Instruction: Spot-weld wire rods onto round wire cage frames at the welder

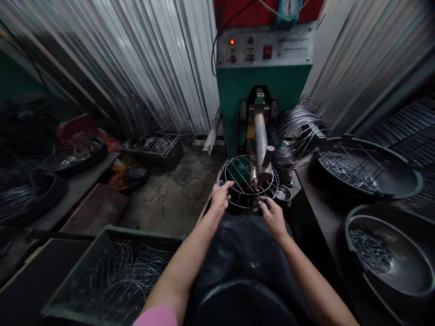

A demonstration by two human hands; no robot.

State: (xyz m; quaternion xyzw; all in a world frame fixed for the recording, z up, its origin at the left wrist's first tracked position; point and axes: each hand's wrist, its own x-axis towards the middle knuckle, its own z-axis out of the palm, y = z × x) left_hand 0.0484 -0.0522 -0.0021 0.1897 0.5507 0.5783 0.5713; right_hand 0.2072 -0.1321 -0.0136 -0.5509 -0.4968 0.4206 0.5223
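Note:
A round wire rack (239, 174), with parallel bars and a double ring, is held level at the spot welder (263, 140). My left hand (220, 195) is closed on the rack's left rim, thumb on top. My right hand (270, 213) is pinched at the near rim, below the electrode tips. What looks like a short piece of wire (258, 198) shows at its fingertips, partly hidden by the fingers. The electrode tips (257, 184) sit at the rack's near right side; whether they touch the wire I cannot tell.
Wire hoops (295, 131) hang right of the welder. On the right stand a black pan (404, 176) and a metal bowl (413, 267) with short wire pieces. A green crate (64, 290) of wire racks stands at lower left. More wire parts lie on the floor (170, 194).

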